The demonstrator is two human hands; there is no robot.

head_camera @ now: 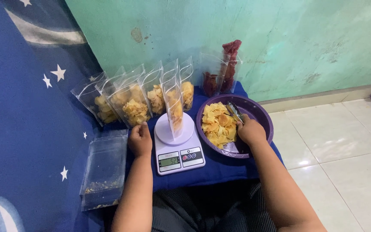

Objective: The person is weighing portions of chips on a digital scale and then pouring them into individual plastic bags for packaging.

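**Chips lie under the right hand**

The chips [218, 124] fill the purple bowl [260, 112], right of the scale [177, 148]. The right hand [250, 130] grips tongs [235, 111] in them; the upright pouch [173, 107] stands to its left. The left hand [140, 138] rests fisted beside the scale.

One camera only, worn on the head, looks steeply down and forward from close range at the scale [174, 144], toward the green wall [237, 38] behind.
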